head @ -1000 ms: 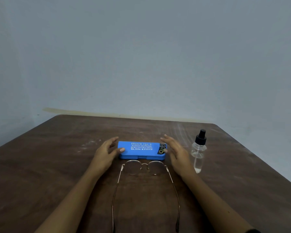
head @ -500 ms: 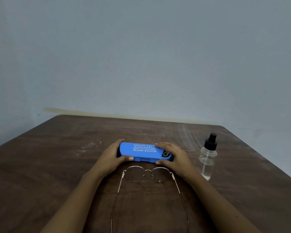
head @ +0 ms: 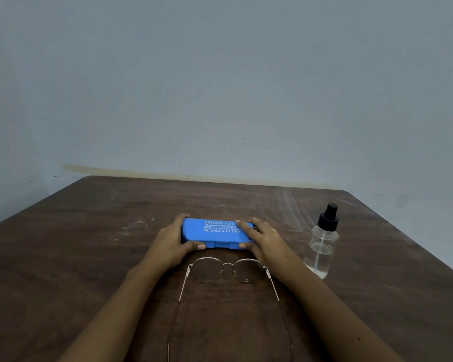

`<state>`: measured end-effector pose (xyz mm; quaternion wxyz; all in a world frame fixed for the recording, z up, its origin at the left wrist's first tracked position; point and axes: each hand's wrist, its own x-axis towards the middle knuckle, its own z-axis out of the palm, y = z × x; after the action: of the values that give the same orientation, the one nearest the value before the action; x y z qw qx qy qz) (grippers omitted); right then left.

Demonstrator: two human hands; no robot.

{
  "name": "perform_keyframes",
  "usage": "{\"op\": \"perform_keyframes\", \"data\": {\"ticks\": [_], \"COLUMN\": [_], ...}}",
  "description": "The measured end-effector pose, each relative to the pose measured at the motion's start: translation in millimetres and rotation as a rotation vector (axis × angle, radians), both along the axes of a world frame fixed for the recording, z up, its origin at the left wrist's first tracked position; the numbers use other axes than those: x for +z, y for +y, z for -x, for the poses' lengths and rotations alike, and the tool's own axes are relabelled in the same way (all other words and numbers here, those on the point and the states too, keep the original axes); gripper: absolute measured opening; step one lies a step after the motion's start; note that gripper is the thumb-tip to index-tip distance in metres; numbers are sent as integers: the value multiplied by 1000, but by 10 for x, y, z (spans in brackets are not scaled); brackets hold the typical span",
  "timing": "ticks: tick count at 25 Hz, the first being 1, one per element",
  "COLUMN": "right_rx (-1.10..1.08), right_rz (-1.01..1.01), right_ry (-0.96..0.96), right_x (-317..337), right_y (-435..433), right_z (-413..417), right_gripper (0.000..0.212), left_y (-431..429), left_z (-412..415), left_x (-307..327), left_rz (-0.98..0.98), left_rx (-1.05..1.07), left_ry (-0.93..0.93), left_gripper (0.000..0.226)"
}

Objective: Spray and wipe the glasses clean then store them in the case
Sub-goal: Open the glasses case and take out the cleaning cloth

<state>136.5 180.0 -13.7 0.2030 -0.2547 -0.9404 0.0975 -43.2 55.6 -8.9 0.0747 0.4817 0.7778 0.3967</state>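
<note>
A blue glasses case [head: 215, 232] with white lettering lies closed on the brown wooden table [head: 76, 257], lid up. My left hand [head: 169, 244] grips its left end, thumb on the front edge. My right hand [head: 263, 239] grips its right end, fingers over the lid and thumb at the front. Thin round metal-framed glasses [head: 226, 271] lie just in front of the case, lenses toward it, temples unfolded and reaching back toward me. A clear spray bottle [head: 322, 246] with a black nozzle stands upright to the right of my right hand.
A plain pale wall rises behind the table's far edge. The table's right edge runs diagonally close behind the spray bottle. No cloth is in view.
Both hands closed in from either side of the case and took hold of its ends. The glasses and bottle have stayed where they were.
</note>
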Motion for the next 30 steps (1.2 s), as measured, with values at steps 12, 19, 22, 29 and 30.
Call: {"op": "perform_keyframes", "data": {"ticks": [12,19,22,29,30], "right_rx": [5,-13,-19,-145,-161], "right_rz": [-109,-80,-57,381,418], "right_ry": [21,71,81,407,467], "right_x": [-55,-24,-9,174,177], "right_y": [46,33,24,17,38], "right_z": [8,27,27,0,9], "right_gripper": [46,47,47,31,27], "left_y": [0,-13,-26,-17,-12], "left_z": [-7,-34,-39,7,14], "left_x": [15,28,26,32,32], "left_rz": [3,-6,-21,-16,-9], "left_rx": [37,29,25,-23,-23], "left_ry": [-12,3,-14,-87,-87], "left_gripper": [78,77,79,102,103]}}
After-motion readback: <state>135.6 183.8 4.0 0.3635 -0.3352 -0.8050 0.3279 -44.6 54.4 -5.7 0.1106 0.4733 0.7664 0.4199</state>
